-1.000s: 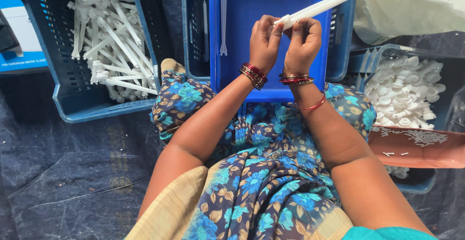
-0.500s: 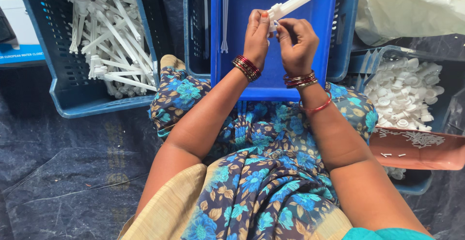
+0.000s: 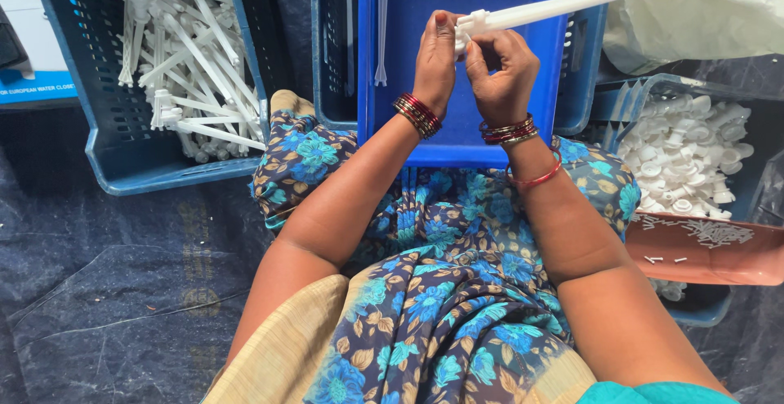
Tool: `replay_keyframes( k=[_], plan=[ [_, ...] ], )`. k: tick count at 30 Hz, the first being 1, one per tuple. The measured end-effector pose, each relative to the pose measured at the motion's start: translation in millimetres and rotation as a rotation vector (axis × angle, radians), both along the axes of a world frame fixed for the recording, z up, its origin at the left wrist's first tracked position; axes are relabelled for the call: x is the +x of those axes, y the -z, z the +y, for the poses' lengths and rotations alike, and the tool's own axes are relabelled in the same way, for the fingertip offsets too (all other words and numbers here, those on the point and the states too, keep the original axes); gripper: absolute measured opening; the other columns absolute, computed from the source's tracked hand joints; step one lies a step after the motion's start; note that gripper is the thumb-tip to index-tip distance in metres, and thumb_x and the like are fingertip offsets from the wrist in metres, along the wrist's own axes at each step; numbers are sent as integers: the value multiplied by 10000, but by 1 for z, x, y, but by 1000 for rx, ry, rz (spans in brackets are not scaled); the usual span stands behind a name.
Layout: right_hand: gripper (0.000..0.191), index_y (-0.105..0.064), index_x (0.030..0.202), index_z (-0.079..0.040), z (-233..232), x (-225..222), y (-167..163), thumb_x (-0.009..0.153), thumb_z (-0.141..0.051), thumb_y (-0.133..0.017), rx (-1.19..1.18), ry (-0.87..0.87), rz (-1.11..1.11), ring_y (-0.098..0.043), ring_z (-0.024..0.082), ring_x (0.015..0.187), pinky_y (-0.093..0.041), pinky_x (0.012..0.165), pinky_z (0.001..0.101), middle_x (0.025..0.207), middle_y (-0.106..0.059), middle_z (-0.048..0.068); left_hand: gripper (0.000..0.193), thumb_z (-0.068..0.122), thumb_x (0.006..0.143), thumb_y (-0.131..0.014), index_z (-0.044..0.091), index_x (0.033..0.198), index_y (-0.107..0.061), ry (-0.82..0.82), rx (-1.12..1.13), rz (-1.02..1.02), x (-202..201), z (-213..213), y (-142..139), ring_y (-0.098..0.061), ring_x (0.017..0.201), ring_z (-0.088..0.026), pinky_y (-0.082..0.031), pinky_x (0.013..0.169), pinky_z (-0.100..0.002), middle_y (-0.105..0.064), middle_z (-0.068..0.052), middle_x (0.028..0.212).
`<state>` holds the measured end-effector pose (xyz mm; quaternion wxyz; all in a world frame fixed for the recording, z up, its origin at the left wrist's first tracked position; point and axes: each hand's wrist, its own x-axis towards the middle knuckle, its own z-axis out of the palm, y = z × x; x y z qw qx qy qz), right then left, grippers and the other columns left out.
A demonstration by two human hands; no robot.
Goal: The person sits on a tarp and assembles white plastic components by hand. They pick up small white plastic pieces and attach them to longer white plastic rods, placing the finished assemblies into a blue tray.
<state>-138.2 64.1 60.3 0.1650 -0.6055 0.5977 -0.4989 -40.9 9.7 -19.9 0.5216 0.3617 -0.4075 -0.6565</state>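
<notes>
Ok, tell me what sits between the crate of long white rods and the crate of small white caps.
In the head view, between the rod crate and the cap crate lies the bright blue tray, under both hands.

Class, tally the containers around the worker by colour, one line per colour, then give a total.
Dark blue crates and: 3
Bright blue tray: 1
Reddish-brown tray: 1
Total: 5

A box (image 3: 33,53) is sitting at the far left edge, partly cut off by the frame, just beside a dark blue crate (image 3: 163,167). It is showing a white upper face and a blue band with white lettering along its lower edge. A clear plastic bag (image 3: 702,12) is lying crumpled in the top right corner.
</notes>
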Motion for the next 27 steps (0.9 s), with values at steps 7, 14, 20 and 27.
replay_keyframes(
  k=[7,14,20,27],
  plan=[
    [90,-701,1016,27,1,-1,-1,987,-46,-746,13,5,-79,-726,167,808,-575,735,284,947,-707,114,483,507,1093,-416,62,1069,-602,-11,-28,-46,-1,0,-1,-587,861,-104,-536,757,-293,-603,-40,981],
    [68,-698,1001,23,1,-2,-2,989,-33,-733,12,-10,-70,-733,165,820,-585,747,289,949,-708,112,322,341,1092,-545,50,956,-559,12,-49,-73,-4,-4,4,-521,730,-84,-488,655,-265,-564,-10,818],
    [62,-696,978,22,1,-4,-1,969,-17,-743,6,0,-21,-702,173,784,-561,716,298,916,-702,114,277,294,1071,-589,47,950,-566,-24,-64,-122,-3,-2,5,-535,742,-86,-500,653,-265,-557,-14,863],
    [77,-694,987,16,-2,-18,5,946,-28,-743,65,-21,-42,-699,194,772,-547,705,307,925,-702,125,194,238,1042,-621,55,1000,-573,29,-123,27,0,-4,4,-557,788,-90,-490,701,-262,-606,-29,917]
  ],
)
